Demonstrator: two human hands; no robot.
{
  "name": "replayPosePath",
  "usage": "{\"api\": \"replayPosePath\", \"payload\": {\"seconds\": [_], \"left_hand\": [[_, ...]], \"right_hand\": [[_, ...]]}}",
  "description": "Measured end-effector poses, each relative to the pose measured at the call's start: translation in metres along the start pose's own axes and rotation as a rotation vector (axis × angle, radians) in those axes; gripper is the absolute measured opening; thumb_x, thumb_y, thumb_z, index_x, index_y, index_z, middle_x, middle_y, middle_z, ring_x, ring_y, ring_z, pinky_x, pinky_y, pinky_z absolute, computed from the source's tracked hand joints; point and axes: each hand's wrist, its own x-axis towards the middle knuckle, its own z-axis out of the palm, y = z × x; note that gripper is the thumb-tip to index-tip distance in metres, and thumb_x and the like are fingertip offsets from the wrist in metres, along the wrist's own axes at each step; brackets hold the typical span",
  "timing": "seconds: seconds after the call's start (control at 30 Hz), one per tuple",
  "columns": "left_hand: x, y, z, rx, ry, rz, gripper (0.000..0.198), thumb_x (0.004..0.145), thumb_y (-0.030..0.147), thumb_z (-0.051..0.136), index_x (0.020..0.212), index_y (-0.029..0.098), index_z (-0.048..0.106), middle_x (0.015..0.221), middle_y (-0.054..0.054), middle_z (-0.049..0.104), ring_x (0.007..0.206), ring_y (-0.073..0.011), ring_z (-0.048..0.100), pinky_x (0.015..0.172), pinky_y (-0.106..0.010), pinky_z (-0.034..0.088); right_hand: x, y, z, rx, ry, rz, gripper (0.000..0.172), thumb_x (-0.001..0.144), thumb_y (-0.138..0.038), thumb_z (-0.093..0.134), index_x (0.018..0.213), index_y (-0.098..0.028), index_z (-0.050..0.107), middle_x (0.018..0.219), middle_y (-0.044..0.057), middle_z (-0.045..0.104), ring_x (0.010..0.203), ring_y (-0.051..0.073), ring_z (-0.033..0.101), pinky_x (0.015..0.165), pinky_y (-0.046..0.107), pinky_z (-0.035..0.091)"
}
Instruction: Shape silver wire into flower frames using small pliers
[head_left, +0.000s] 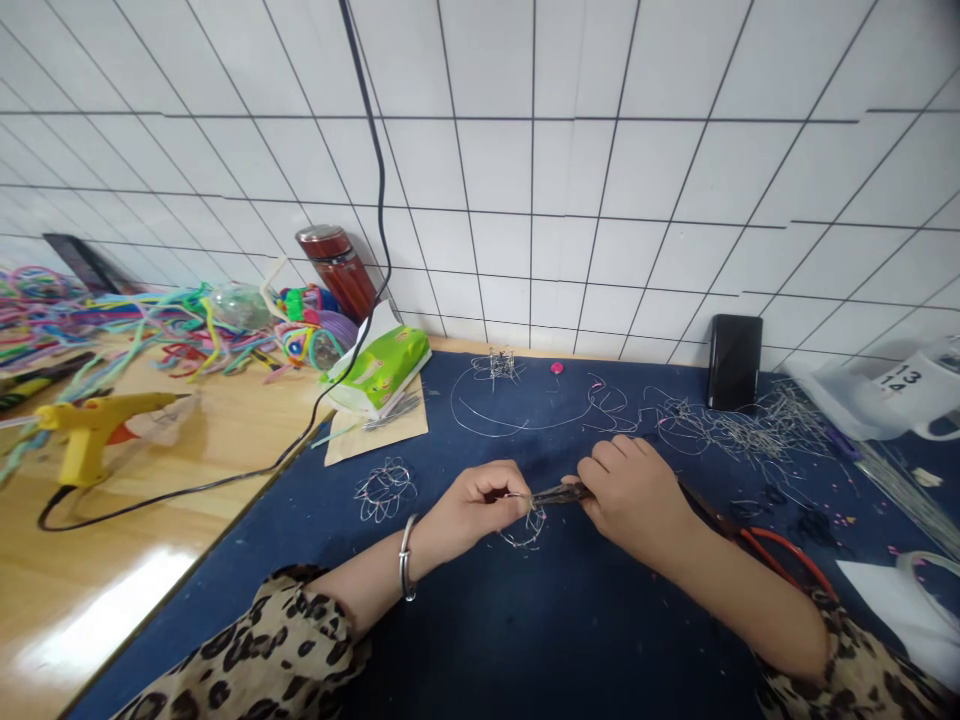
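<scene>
My left hand (480, 505) pinches a small looped wire piece (523, 538) between thumb and fingers, and its loops hang just below the fingertips over the dark blue mat (480, 640). From the right, my right hand (630, 490) is wrapped round a pair of pliers (555, 494). The pliers' jaws point left and meet the wire at my left fingertips; whether they are closed on it is too small to tell. A flower-like wire piece (385, 490) lies on the mat left of my left hand.
Behind the hands lie a wire piece (501, 368) and loose wire (772, 425). A black phone (735, 362) leans on the wall. Red-handled scissors (787, 560) are beside my right forearm. Left are a tissue pack (386, 370), yellow glue gun (86, 430) and black cable (247, 474).
</scene>
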Motion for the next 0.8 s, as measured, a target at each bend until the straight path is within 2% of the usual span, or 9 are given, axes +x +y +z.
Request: {"api": "replayPosePath", "payload": {"seconds": [0.23,0.43,0.63,0.8], "left_hand": [[0.000,-0.002,0.002,-0.040,-0.001,-0.026,0.012,0.080,0.019,0.058,0.070,0.012,0.060,0.067,0.002,0.046,0.053,-0.0052,0.039,0.049,-0.019,0.031],[-0.001,-0.002,0.002,-0.035,0.008,-0.036,0.013,0.080,0.022,0.059,0.073,0.012,0.062,0.069,0.001,0.047,0.052,-0.0048,0.040,0.048,-0.019,0.031],[0.000,0.000,0.001,-0.044,-0.034,-0.047,0.013,0.080,0.023,0.059,0.076,0.012,0.064,0.071,0.000,0.049,0.051,-0.0044,0.043,0.048,-0.019,0.034],[0.000,-0.003,0.000,-0.080,-0.046,-0.039,0.018,0.085,0.026,0.052,0.086,0.013,0.065,0.072,0.000,0.048,0.050,-0.0043,0.043,0.049,-0.020,0.037]], "right_hand": [[-0.002,0.000,0.006,0.024,0.000,0.010,0.022,0.084,-0.029,0.044,0.066,-0.018,0.052,0.067,0.003,0.050,0.068,0.015,0.040,0.064,0.031,0.024],[-0.003,-0.001,0.010,0.097,-0.171,0.046,0.010,0.079,-0.026,0.051,0.071,-0.020,0.054,0.070,0.000,0.055,0.067,0.013,0.046,0.062,0.028,0.026],[-0.001,0.000,0.007,0.184,-0.314,0.081,0.016,0.080,-0.032,0.052,0.070,-0.021,0.055,0.070,-0.002,0.057,0.065,0.012,0.050,0.056,0.025,0.026],[0.000,0.003,0.011,0.229,-0.341,0.089,0.017,0.081,-0.033,0.051,0.070,-0.021,0.055,0.071,-0.002,0.058,0.066,0.011,0.051,0.056,0.024,0.027]]}}
